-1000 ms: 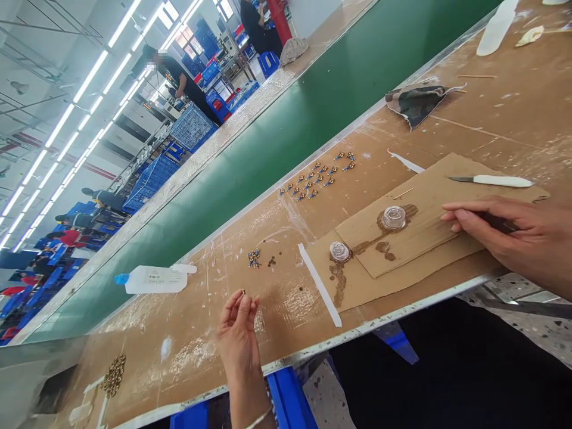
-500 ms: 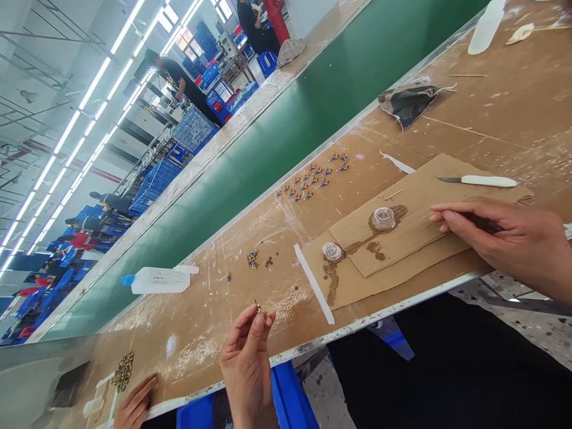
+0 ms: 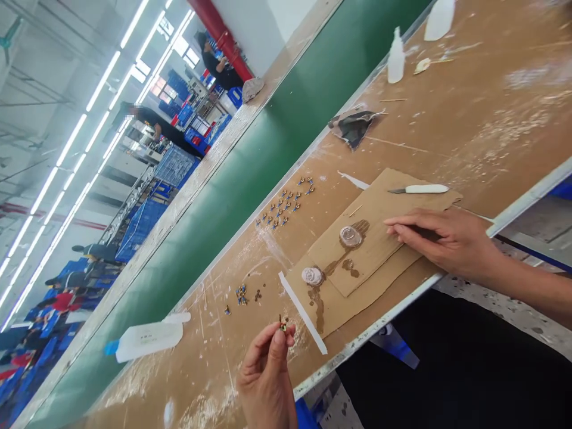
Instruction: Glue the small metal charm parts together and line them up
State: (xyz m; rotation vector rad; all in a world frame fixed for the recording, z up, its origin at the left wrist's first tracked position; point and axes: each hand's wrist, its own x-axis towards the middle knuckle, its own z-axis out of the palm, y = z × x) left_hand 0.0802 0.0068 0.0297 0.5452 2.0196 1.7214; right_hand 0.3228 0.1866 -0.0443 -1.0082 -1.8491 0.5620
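My left hand point(image 3: 270, 372) is closed in a pinch on a small metal part point(image 3: 283, 325), brass-coloured with a dark pin standing up. It is held above the table's front edge. My right hand point(image 3: 440, 241) hovers over the right part of the cardboard point(image 3: 379, 202), thumb and forefinger pressed together; what they hold, if anything, is too small to make out. Left of those fingertips sits a small clear round dish point(image 3: 351, 236) in a wet brown stain. A second clear round dish point(image 3: 313, 275) lies at the cardboard's left end. Behind my right hand rests a white-handled knife point(image 3: 426, 189).
Small blue-and-brass parts stand in rows point(image 3: 279, 205), with a cluster point(image 3: 241, 295) nearer. A white bottle with blue cap point(image 3: 149, 341) lies at left. A camouflage cloth point(image 3: 355, 126) and an upright squeeze bottle point(image 3: 396, 56) are farther back. A green strip point(image 3: 268, 149) runs behind the table.
The view has swung to the right, so another person's hand and the pile of brass parts at lower left are out of sight. Both my hands keep nearly the same pose.
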